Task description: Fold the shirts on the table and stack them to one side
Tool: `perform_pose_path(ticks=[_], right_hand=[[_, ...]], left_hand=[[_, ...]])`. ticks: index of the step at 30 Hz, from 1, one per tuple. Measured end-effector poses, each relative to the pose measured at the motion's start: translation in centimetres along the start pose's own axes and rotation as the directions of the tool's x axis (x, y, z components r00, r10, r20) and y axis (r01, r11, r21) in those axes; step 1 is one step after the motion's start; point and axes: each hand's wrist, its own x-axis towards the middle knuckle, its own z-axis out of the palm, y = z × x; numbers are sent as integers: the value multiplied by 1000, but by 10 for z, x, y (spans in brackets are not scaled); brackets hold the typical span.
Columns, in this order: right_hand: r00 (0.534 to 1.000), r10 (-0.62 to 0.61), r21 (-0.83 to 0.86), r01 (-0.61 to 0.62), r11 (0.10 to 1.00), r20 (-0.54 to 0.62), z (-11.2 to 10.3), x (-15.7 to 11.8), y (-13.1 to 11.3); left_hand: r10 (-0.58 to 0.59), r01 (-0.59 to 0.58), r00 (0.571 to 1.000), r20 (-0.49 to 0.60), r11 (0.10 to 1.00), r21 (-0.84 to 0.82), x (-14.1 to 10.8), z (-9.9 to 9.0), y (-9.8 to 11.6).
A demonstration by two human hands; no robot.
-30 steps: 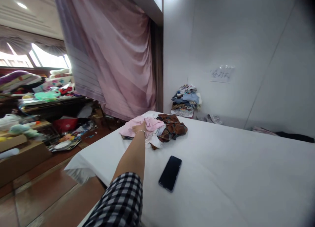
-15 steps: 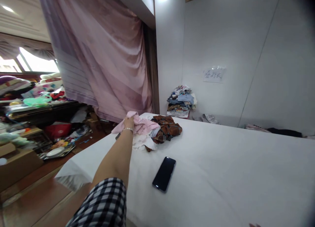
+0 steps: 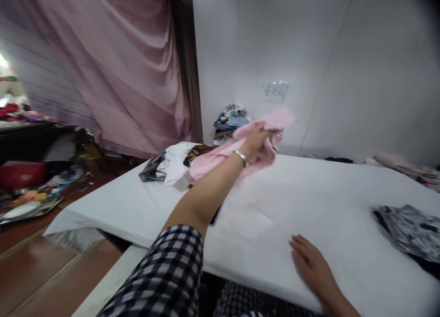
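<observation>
My left hand [image 3: 255,140] is closed on a pink garment [image 3: 216,159], blurred by motion and held above the far side of the white-covered table [image 3: 261,237]. Part of the cloth trails to the left over the heap. That heap holds a white garment [image 3: 174,163], a brown patterned garment [image 3: 199,153] and a dark piece [image 3: 153,168]. Close to the table's front edge lies my right hand [image 3: 312,266], fingers loosely stretched and nothing in them. Mostly hidden behind my left forearm is a phone [image 3: 215,216].
A grey patterned folded garment [image 3: 414,232] lies at the table's right. Behind the table stands a stack of clothes [image 3: 228,120] against the wall. More cloth [image 3: 402,166] lies along the far right. A pink curtain [image 3: 137,69] hangs at left, above a cluttered floor.
My left hand has lifted the pink garment off the heap and carried it rightward. My right hand has come into view on the table. The view has turned right, showing the grey garment.
</observation>
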Motion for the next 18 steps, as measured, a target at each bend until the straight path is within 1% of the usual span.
perform_pose_path(ticks=[1, 2, 3, 4, 5, 6, 7, 8, 9, 10, 11, 12, 14, 15, 16, 17, 18], right_hand=[[998, 58, 89, -57, 994, 0, -2, 2, -6], [993, 117, 205, -114, 972, -4, -5, 3, -11], [984, 175, 337, -162, 928, -10, -9, 5, -15], [974, 226, 467, -193, 863, -15, -13, 8, -18], [965, 263, 582, -209, 786, -9, -18, 10, -20], [959, 285, 670, -215, 711, 5, -23, 11, -21], [955, 297, 732, -217, 645, 21, -28, 13, -21], [952, 304, 773, -223, 594, 41, -33, 13, -20], [950, 308, 801, -228, 554, 57, -37, 13, -18], [947, 313, 820, -231, 523, 67, -41, 12, -16], [945, 320, 834, -233, 500, 72, -44, 10, -15], [942, 327, 843, -234, 485, 73, -47, 9, -14], [943, 321, 850, -242, 468, 91, -51, 5, -16], [945, 309, 848, -246, 469, 104, -52, 4, -18], [948, 295, 844, -253, 472, 119, -53, 4, -21], [950, 285, 839, -259, 478, 130, -55, 4, -24], [950, 284, 835, -260, 486, 131, -57, 5, -28]], left_hand=[[-40, 45, 995, 94, 998, -52, -12, 32, -2], [-78, 97, 976, 201, 991, -88, -27, 63, -4], [-116, 154, 942, 315, 983, -98, -45, 91, -5], [-149, 207, 891, 429, 974, -90, -65, 116, -6], [-178, 256, 831, 527, 963, -78, -85, 137, -5], [-199, 298, 762, 616, 953, -61, -107, 155, -3], [-215, 331, 695, 686, 943, -40, -127, 169, 0], [-232, 347, 641, 732, 938, -6, -147, 178, 4], [-244, 342, 605, 758, 939, 29, -164, 184, 8], [-241, 317, 593, 768, 947, 53, -179, 185, 12], [-219, 269, 602, 768, 961, 62, -192, 182, 15], [-182, 207, 627, 757, 976, 63, -202, 176, 18], [-120, 78, 704, 700, 993, 92, -215, 156, 19], [-122, 30, 752, 648, 988, 152, -218, 142, 17], [-152, 6, 803, 576, 969, 247, -220, 127, 13], [-200, 9, 848, 490, 931, 364, -222, 112, 8], [-254, 35, 885, 391, 873, 486, -222, 97, 1]])
